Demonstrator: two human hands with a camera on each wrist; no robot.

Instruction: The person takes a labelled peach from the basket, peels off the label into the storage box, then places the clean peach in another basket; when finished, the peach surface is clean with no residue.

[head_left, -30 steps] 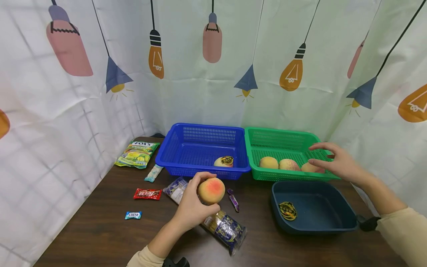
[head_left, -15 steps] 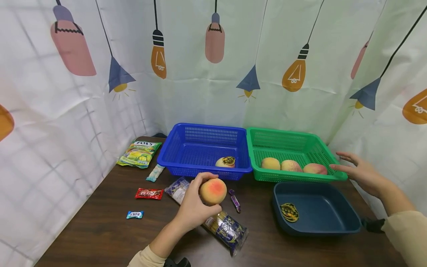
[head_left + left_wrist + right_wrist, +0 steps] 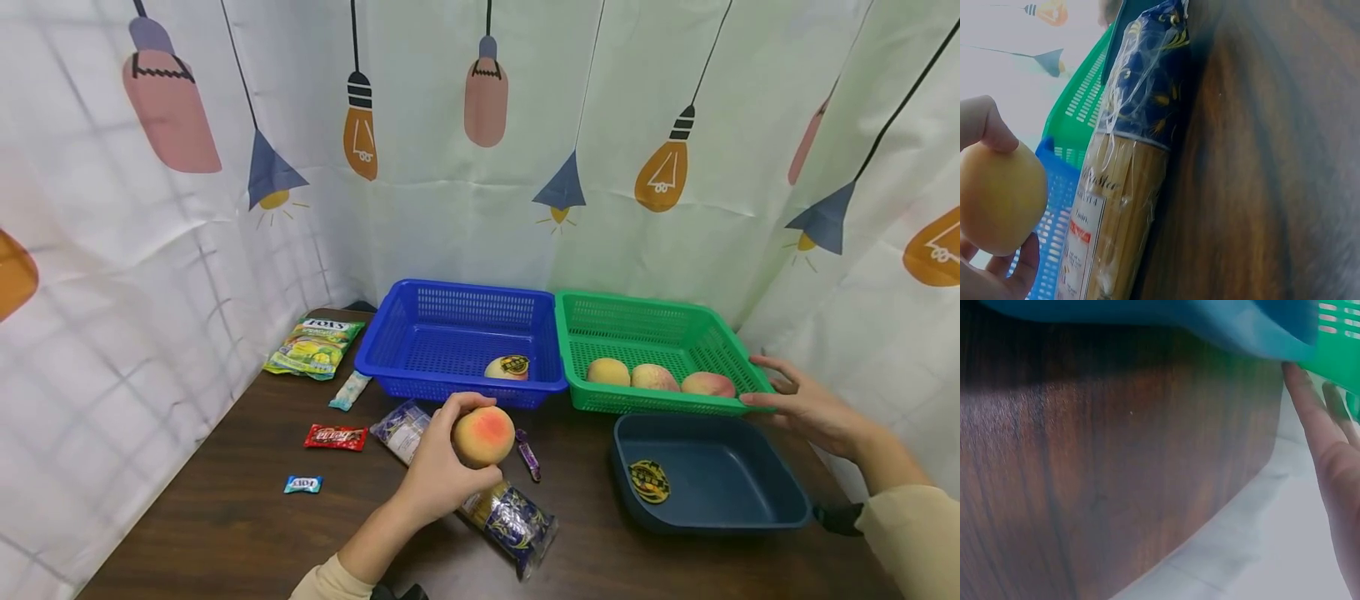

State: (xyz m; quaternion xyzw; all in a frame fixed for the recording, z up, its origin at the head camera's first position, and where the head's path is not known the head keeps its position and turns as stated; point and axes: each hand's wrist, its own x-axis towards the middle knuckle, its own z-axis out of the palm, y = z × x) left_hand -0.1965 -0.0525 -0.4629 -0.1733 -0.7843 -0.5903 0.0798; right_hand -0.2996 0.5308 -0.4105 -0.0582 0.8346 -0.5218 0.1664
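Note:
My left hand pinches a peach between thumb and fingers, above a clear-wrapped packet of spaghetti. In the left wrist view the same peach stands beside the spaghetti packet, apart from it. At the near right corner of the green basket, my right hand holds the rim, thumb at the front and fingers along the right side. Three peaches lie along the basket's near side. In the right wrist view my right hand reaches the green basket.
A blue basket with one labelled peach adjoins the green one. The dark blue tub in front holds a round black-and-gold label. Left lie a candy bag, a red wrapper and small sweets.
My right hand has moved from above the green basket's right end, out to the right and down onto its near right corner. The left hand keeps the peach almost in place.

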